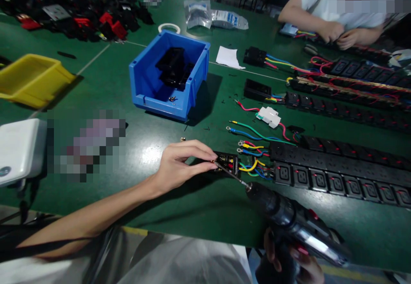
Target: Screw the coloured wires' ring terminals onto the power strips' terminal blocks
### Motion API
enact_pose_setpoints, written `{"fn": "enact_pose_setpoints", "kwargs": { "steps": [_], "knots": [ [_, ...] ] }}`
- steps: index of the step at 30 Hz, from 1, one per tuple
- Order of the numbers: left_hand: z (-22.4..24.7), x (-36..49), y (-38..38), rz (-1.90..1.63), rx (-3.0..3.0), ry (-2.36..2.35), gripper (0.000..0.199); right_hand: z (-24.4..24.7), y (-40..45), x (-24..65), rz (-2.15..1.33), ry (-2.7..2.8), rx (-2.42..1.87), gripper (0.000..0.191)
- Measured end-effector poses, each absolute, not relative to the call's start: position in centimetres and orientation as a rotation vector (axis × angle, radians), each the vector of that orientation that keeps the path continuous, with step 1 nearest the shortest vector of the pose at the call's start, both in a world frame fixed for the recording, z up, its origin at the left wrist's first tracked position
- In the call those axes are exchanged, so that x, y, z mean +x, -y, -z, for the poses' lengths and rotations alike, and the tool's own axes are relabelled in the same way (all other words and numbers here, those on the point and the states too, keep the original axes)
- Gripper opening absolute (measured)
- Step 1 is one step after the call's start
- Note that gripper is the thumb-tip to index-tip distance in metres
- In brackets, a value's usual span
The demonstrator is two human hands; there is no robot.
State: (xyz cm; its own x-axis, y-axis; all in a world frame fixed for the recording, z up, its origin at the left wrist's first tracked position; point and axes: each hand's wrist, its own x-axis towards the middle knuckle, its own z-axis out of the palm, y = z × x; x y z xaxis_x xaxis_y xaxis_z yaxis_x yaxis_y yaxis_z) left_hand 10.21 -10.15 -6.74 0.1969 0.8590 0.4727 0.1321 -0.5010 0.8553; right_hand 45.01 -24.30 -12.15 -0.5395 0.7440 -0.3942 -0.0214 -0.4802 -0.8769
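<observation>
My right hand [303, 262] is wrapped around the grip of a black power drill [289, 215]. From its chuck, a long thin screwdriver bit [233, 175] points up and left. My left hand [180, 164] is closed in a pinch at the bit's tip, on what looks like a small brass-coloured screw [213, 161], mostly covered by the fingertips. Right beneath the fingers lies a black terminal block [229, 160] with metal contacts, partly hidden by the hand. Yellow, green and blue wires [248, 168] run from it toward a black power strip [321, 179] with a row of sockets.
Loose leads with ring terminals [240, 144] lie beside the strip. Behind the hands stands a blue bin [160, 103] holding black parts. A yellow bin [35, 78] and a white box [21, 149] are at left. More strips [337, 112] lie right; a co-worker's hands [340, 35] work beyond.
</observation>
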Motion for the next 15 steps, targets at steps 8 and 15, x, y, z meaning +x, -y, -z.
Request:
{"fn": "enact_pose_setpoints", "kwargs": {
  "steps": [8, 15],
  "knots": [
    [6.7, 9.7, 10.2, -1.396, 2.015, -0.838, 0.016, 11.2, 23.7, 44.3, -2.016, 1.213, -1.149, 0.048],
    [6.5, 9.7, 10.2, -1.387, 2.036, -0.793, 0.024, 10.6, 23.6, 43.4, -1.940, 1.124, -1.162, 0.047]
  ]
}}
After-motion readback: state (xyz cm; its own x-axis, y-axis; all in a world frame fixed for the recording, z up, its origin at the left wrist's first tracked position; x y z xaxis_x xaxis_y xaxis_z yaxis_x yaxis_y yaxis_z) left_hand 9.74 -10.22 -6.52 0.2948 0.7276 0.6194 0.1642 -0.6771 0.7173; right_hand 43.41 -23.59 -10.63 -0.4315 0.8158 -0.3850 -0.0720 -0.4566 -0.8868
